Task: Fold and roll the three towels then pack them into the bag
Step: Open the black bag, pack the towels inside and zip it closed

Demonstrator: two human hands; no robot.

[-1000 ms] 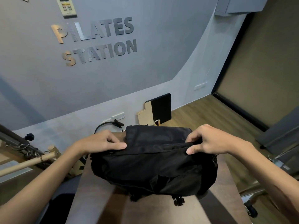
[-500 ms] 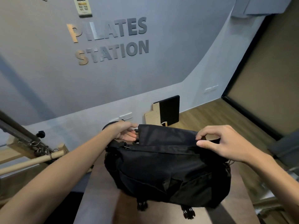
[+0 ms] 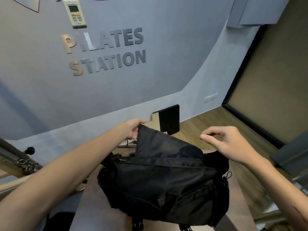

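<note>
A black fabric bag stands on a narrow brown table top in front of me. Its flap is lifted and stands up at the back. My left hand pinches the flap's far left corner and holds it raised. My right hand hovers above the bag's right end with fingers loosely curled and touches nothing. No towel shows; the inside of the bag is hidden from me.
A grey wall with metal lettering and a wall remote rises behind the table. A black and wood board leans against the wall's foot. Wooden bars and metal chains stand at the left. Wood floor lies to the right.
My left hand has pulled the flap's left corner up, so the flap now stands open. My right hand has let go of the bag's right edge and lifted off it.
</note>
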